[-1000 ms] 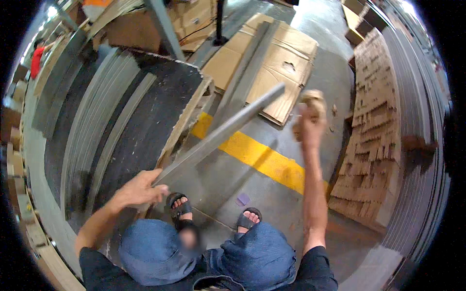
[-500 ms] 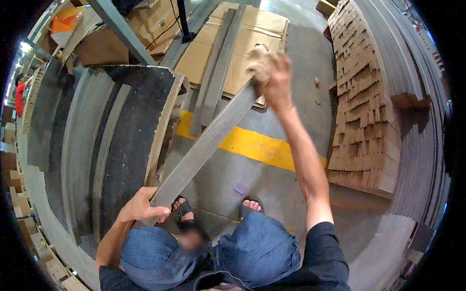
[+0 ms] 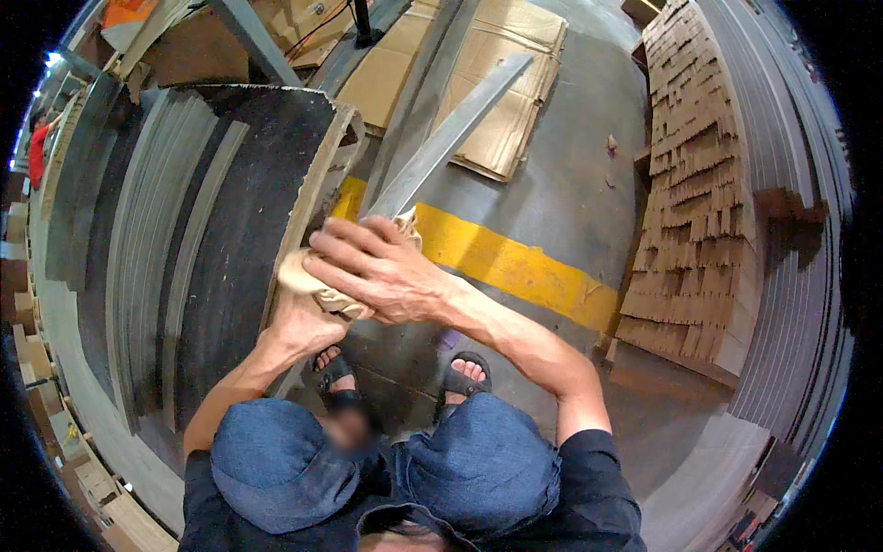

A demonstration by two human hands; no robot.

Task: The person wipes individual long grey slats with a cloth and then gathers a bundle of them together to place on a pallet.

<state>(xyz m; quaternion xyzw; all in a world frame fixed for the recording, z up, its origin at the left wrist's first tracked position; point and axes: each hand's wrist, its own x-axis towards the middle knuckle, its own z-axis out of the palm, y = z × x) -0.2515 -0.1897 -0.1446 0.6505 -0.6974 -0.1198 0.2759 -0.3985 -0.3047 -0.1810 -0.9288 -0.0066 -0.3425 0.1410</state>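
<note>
A long grey plank (image 3: pixel 451 133) slants up and away from my two hands, its far end above a flattened cardboard sheet (image 3: pixel 515 101). My left hand (image 3: pixel 308 327) is closed at its near end, with most of the fingers hidden behind the cloth and the other hand. Wrapped over the plank close by is a crumpled beige cloth (image 3: pixel 299 274). My right hand (image 3: pixel 382 281) presses that cloth down, fingers bent round it, right beside the left hand.
Grey strips (image 3: pixel 156 212) lie on a dark board (image 3: pixel 253 193) at my left. More long planks (image 3: pixel 425 101) rest on the cardboard ahead. Brown layered pieces (image 3: pixel 690 202) and stacked grey planks (image 3: pixel 791 304) stand at right. A yellow line (image 3: pixel 515 262) crosses the floor.
My right hand has slid the cloth from the plank's far end down to my left hand. The left hand and the plank have risen slightly in view.
</note>
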